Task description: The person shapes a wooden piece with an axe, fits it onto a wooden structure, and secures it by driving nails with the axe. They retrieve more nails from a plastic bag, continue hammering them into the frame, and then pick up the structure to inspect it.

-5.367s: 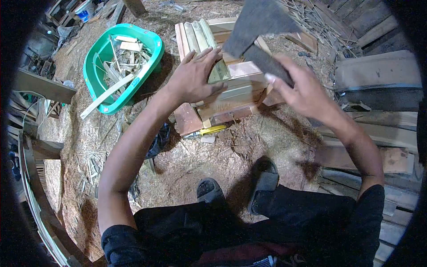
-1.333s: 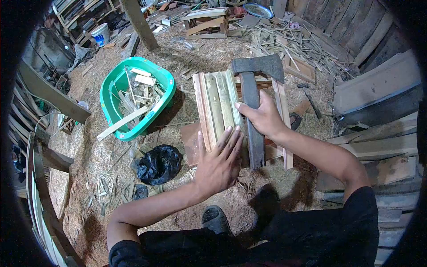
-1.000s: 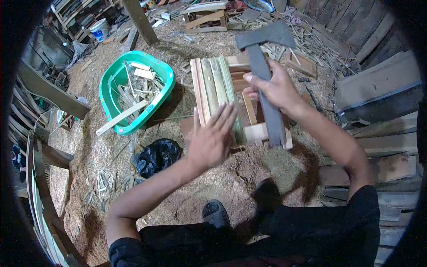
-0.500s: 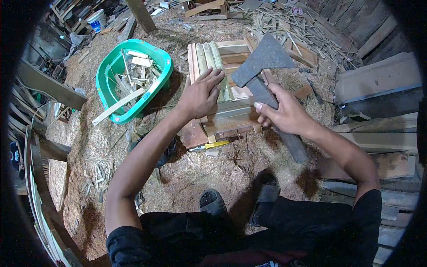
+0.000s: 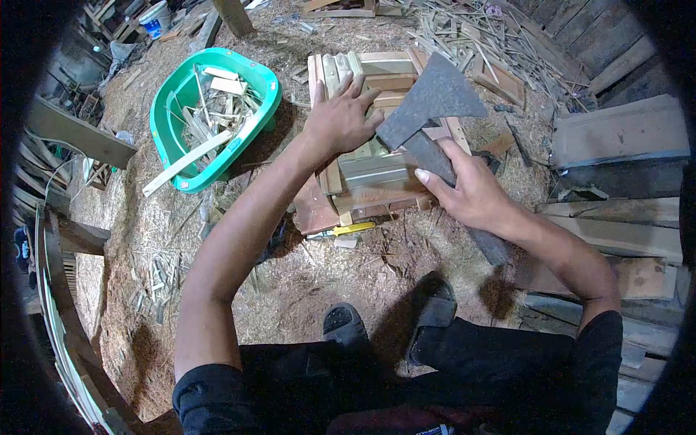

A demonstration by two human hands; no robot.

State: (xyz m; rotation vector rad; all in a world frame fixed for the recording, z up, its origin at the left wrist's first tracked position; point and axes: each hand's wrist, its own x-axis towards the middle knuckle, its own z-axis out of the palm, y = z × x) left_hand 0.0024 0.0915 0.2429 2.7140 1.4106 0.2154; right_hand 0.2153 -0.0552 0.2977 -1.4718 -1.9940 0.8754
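My right hand [image 5: 470, 187] is wrapped round the handle of an axe [image 5: 435, 98], whose broad grey head points up and away from me. The blade hangs over the right part of a wooden frame [image 5: 384, 174] and hides some of it. Spread across the moulded strips on the frame's left side is my left hand [image 5: 342, 119], fingers apart and resting on the wood. A yellow utility knife [image 5: 354, 228] lies on the ground at the frame's near edge, beside a reddish board [image 5: 316, 206].
A green plastic tub [image 5: 272, 109] with wood offcuts stands to the left. Scrap sticks [image 5: 464, 36] are heaped at the back right, and planks [image 5: 616, 225] are stacked along the right. Sawdust covers the ground around my sandals [image 5: 344, 324]. A wooden post [image 5: 233, 18] rises at the back.
My left hand has slid farther up the frame and its fingers have spread wider. My right hand and the axe have shifted slightly to the right. The view has moved a little.
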